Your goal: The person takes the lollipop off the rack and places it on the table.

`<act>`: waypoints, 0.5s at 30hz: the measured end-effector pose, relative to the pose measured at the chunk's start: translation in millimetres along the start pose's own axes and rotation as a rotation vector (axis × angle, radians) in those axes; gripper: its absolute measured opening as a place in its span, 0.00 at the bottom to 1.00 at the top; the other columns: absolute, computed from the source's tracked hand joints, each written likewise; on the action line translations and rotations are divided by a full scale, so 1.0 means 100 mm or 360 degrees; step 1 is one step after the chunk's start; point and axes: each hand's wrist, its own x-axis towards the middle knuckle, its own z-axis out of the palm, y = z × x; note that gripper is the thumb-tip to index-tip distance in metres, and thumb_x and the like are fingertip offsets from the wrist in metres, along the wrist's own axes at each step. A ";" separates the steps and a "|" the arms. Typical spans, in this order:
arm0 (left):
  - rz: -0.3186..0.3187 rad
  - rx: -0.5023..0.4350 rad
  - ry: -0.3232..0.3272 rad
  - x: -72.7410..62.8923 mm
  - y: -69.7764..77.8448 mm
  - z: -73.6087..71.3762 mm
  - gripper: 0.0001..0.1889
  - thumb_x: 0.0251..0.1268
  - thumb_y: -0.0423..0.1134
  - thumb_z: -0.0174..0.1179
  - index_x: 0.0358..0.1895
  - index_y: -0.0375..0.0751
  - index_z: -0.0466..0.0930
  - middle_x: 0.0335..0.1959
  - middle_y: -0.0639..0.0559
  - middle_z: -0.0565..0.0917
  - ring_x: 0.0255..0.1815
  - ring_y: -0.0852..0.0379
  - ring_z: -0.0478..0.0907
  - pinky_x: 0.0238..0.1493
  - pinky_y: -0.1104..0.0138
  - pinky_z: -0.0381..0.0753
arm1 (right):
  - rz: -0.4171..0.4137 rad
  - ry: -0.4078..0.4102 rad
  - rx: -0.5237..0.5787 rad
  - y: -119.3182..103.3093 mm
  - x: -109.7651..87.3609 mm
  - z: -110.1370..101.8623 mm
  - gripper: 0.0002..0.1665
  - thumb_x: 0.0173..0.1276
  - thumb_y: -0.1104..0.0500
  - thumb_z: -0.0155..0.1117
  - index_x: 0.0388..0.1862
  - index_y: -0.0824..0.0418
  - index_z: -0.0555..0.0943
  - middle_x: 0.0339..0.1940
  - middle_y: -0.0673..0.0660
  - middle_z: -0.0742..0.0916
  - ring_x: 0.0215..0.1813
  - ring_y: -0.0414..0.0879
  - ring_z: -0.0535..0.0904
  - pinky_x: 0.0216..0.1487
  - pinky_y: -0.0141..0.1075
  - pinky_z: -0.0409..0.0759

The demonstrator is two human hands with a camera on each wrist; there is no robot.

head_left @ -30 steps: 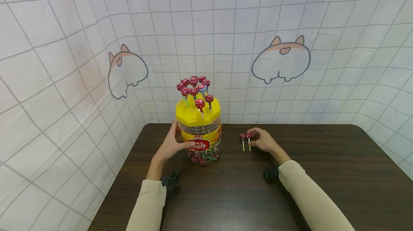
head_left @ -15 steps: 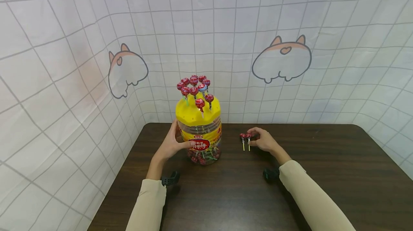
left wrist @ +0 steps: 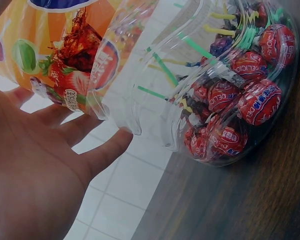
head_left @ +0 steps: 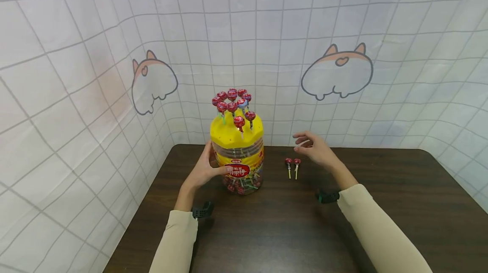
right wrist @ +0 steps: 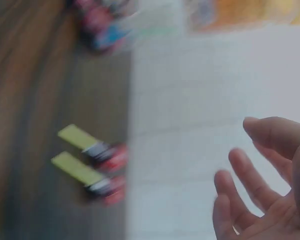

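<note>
A large clear plastic jar (head_left: 244, 154) with a yellow lid (head_left: 225, 132) stands upright on the table. My left hand (head_left: 201, 172) grips its left side, thumb across the front label and fingers around the back. Lollipops in red wrappers (left wrist: 260, 101) lie in the jar's bottom. Several more lollipops (head_left: 239, 122) stick up out of the lid, one with a blue wrapper (head_left: 242, 103). To the right of the jar, two red lollipops (head_left: 297, 168) lie side by side with yellow sticks. My right hand (head_left: 318, 151) hovers just beyond them, fingers loosely bent and holding nothing.
The dark wooden table (head_left: 274, 230) reaches to a white gridded cloth (head_left: 267, 52) hung behind and on the sides. Each wrist has a black strap (head_left: 203, 210) on it.
My right hand has let go of the right-hand lollipop and lifted up and back from the pair, leaving both on the table. My left hand has stayed on the jar.
</note>
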 end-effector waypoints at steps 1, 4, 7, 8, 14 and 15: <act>0.0002 0.0003 -0.0001 0.00 0.00 0.00 0.53 0.60 0.39 0.73 0.81 0.63 0.46 0.71 0.44 0.71 0.67 0.42 0.74 0.67 0.39 0.74 | -0.0035 0.0003 0.0018 -0.11 0.00 -0.01 0.26 0.76 0.58 0.63 0.70 0.57 0.74 0.63 0.68 0.80 0.62 0.62 0.80 0.58 0.56 0.82; 0.0001 0.0016 -0.0003 0.00 0.00 0.01 0.52 0.61 0.39 0.73 0.81 0.63 0.46 0.71 0.44 0.71 0.68 0.41 0.74 0.67 0.39 0.74 | -0.0164 0.0031 0.0041 -0.45 0.00 -0.01 0.23 0.75 0.58 0.64 0.67 0.56 0.77 0.57 0.65 0.83 0.59 0.59 0.82 0.57 0.52 0.83; 0.0004 0.0030 -0.0006 0.00 0.00 0.01 0.52 0.61 0.40 0.73 0.81 0.63 0.46 0.71 0.44 0.70 0.68 0.40 0.73 0.68 0.39 0.74 | -0.0291 0.0082 0.0021 -0.76 -0.02 0.03 0.21 0.74 0.58 0.65 0.65 0.55 0.78 0.54 0.62 0.85 0.56 0.55 0.84 0.55 0.47 0.84; 0.0002 0.0033 -0.0004 0.00 0.00 0.01 0.52 0.61 0.41 0.73 0.81 0.63 0.46 0.71 0.44 0.70 0.68 0.40 0.73 0.68 0.39 0.74 | -0.0335 0.0094 0.0022 -0.85 -0.03 0.04 0.21 0.74 0.58 0.66 0.64 0.55 0.78 0.53 0.60 0.85 0.56 0.54 0.84 0.55 0.46 0.84; -0.0010 0.0030 0.0020 -0.01 0.00 0.01 0.51 0.59 0.43 0.74 0.80 0.63 0.48 0.70 0.44 0.71 0.68 0.40 0.73 0.67 0.39 0.76 | -0.0537 0.0134 0.0104 -1.31 -0.02 0.18 0.22 0.72 0.61 0.66 0.64 0.57 0.78 0.52 0.61 0.86 0.53 0.53 0.83 0.56 0.43 0.84; -0.0012 0.0028 0.0022 -0.01 -0.01 0.00 0.51 0.59 0.44 0.74 0.80 0.63 0.48 0.70 0.44 0.71 0.68 0.40 0.74 0.67 0.40 0.76 | -0.0562 0.0135 0.0123 -1.37 -0.02 0.20 0.23 0.72 0.61 0.67 0.64 0.58 0.78 0.51 0.62 0.86 0.53 0.53 0.84 0.55 0.44 0.85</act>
